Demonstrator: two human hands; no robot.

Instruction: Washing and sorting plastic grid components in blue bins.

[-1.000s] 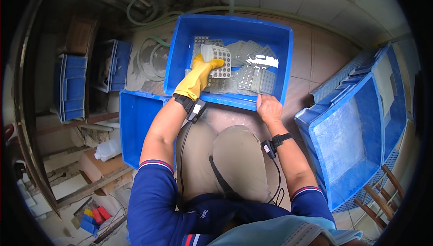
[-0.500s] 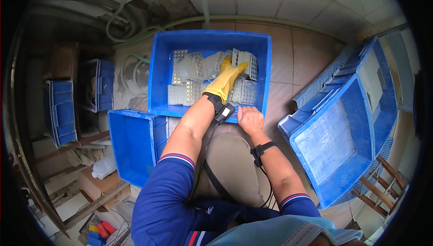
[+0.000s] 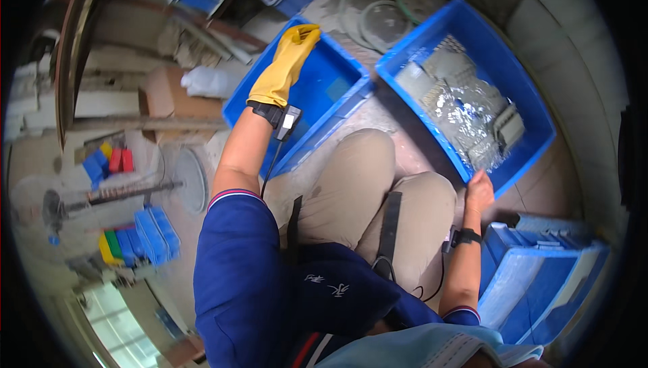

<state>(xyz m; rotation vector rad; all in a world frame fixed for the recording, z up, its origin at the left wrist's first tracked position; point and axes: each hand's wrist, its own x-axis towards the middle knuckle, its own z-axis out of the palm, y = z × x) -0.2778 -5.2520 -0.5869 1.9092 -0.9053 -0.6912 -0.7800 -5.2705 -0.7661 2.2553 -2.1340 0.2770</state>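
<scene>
My left hand (image 3: 295, 47), in a yellow rubber glove, is over a blue bin (image 3: 362, 90) on the left. Its fingers are curled closed, and whatever they may hold is hidden. A pale square patch (image 3: 337, 89) shows inside that bin. With bare fingers my right hand (image 3: 480, 191) grips the near rim of a second blue bin (image 3: 535, 120). That bin holds stacks of pale perforated plates (image 3: 450, 66), partly under glinting liquid or clear film.
Stacked blue crates (image 3: 540, 280) stand at the lower right. A hose (image 3: 364, 20) lies coiled beyond the bins. On the left are a white plastic jug (image 3: 206, 82), a cardboard box (image 3: 169, 98) and a round-based stand (image 3: 192, 180).
The view has swung left. My gloved left hand has left the plates in the right bin and moved over the left bin. My right hand stays on the right bin's rim.
</scene>
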